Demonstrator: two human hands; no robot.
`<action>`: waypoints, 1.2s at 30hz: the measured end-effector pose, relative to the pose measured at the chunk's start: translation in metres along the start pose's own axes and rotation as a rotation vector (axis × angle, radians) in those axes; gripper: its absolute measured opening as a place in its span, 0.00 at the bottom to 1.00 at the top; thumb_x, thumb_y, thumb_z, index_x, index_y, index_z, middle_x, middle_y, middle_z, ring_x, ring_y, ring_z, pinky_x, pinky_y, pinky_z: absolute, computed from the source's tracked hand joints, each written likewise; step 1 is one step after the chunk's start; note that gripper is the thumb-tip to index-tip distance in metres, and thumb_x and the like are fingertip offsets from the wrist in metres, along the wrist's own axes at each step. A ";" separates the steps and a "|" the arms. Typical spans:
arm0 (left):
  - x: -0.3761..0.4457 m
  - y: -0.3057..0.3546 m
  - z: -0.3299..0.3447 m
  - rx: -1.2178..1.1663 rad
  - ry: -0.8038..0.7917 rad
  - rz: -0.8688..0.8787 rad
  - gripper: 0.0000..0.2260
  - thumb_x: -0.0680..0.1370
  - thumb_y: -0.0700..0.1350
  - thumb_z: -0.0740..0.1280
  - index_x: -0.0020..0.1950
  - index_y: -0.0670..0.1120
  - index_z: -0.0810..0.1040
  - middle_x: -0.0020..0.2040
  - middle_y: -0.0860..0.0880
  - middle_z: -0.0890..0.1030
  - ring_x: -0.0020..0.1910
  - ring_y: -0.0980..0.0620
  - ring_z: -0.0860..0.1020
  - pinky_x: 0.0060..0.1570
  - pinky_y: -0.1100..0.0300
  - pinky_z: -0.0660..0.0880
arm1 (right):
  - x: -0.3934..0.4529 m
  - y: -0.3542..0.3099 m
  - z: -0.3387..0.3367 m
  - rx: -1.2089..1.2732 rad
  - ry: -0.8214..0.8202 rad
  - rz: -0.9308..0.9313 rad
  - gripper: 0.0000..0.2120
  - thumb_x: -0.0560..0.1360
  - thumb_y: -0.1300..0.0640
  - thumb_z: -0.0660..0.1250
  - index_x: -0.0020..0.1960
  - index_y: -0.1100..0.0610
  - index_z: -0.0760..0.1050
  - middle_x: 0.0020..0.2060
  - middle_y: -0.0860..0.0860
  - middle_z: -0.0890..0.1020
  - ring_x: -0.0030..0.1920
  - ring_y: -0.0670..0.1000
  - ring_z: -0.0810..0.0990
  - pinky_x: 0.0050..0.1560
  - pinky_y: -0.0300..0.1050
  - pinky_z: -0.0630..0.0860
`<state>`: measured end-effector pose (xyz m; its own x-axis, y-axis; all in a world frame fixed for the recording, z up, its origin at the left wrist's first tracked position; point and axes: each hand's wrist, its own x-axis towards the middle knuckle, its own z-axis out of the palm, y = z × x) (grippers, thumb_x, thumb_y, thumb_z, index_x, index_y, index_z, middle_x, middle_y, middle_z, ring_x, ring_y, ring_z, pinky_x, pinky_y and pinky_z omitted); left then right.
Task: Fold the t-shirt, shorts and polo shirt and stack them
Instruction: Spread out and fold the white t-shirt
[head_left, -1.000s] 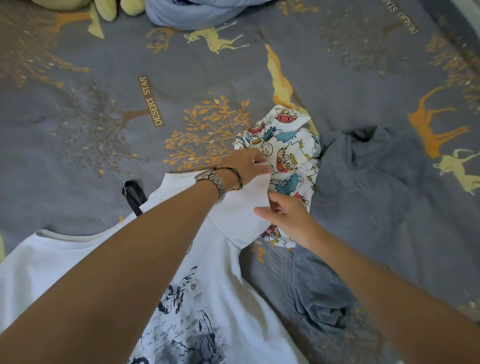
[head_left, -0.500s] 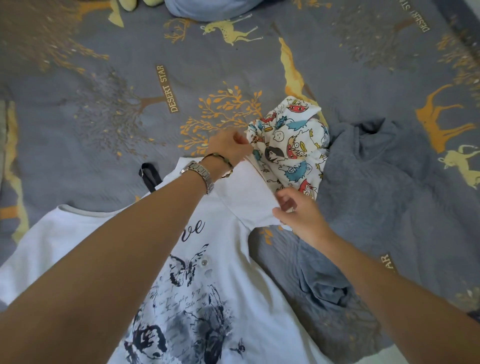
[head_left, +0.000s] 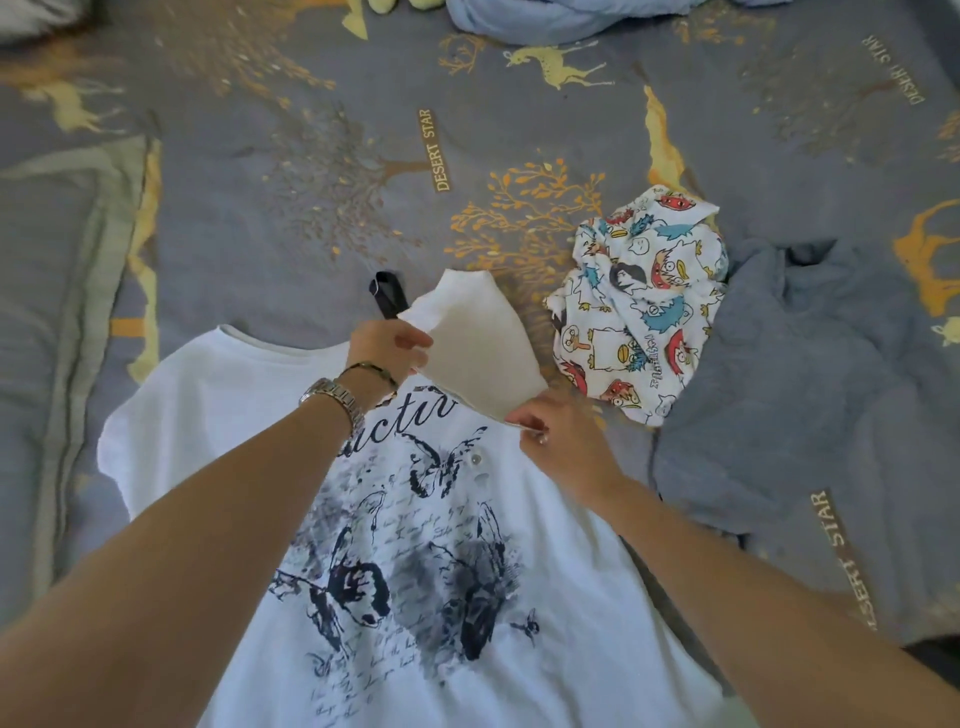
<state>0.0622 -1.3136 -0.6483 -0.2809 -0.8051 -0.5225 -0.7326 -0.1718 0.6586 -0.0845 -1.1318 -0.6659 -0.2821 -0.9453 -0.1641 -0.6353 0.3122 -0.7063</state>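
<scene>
A white t-shirt (head_left: 415, 597) with a dark butterfly print lies flat on the bed in front of me. Its right sleeve (head_left: 475, 343) is lifted and turned inward. My left hand (head_left: 387, 345) grips the sleeve's upper edge, and my right hand (head_left: 558, 441) pinches its lower corner. A crumpled white garment with a colourful cartoon print (head_left: 641, 306) lies just right of the sleeve. A grey-blue garment (head_left: 789, 395) lies spread out further right, partly under my right forearm.
A grey bedspread (head_left: 311, 156) with yellow trees and deer covers the bed. A small black object (head_left: 388, 296) lies by the t-shirt's collar. A blue bundle of cloth (head_left: 561, 18) sits at the far edge. A grey pillow (head_left: 62, 312) lies at the left.
Both hands have pulled the white sleeve leftward, away from the cartoon-print garment, and raised it over the shirt's shoulder. More of the shirt's print now shows.
</scene>
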 end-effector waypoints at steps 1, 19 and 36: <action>-0.002 -0.009 0.004 0.024 0.019 0.000 0.09 0.71 0.33 0.68 0.46 0.44 0.82 0.46 0.43 0.81 0.48 0.45 0.79 0.57 0.53 0.77 | -0.001 0.003 0.009 -0.025 -0.014 -0.004 0.13 0.67 0.69 0.65 0.47 0.58 0.82 0.41 0.51 0.79 0.41 0.48 0.76 0.43 0.44 0.76; -0.057 -0.063 -0.083 0.591 0.070 0.162 0.11 0.76 0.43 0.60 0.55 0.49 0.77 0.57 0.47 0.78 0.56 0.46 0.76 0.55 0.50 0.75 | 0.032 -0.062 -0.029 -0.583 -0.279 0.009 0.10 0.74 0.54 0.64 0.55 0.53 0.76 0.46 0.50 0.82 0.47 0.53 0.79 0.45 0.44 0.74; -0.108 -0.249 -0.225 0.289 0.293 -0.329 0.10 0.77 0.43 0.58 0.54 0.42 0.74 0.54 0.40 0.78 0.48 0.40 0.75 0.44 0.53 0.70 | 0.138 -0.273 0.123 -0.578 -0.405 -0.439 0.10 0.73 0.59 0.65 0.55 0.53 0.76 0.49 0.51 0.79 0.54 0.53 0.76 0.49 0.44 0.71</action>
<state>0.4146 -1.3116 -0.6339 0.1474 -0.8668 -0.4763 -0.9055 -0.3121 0.2876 0.1389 -1.3594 -0.5802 0.2882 -0.9190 -0.2691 -0.9274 -0.1980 -0.3173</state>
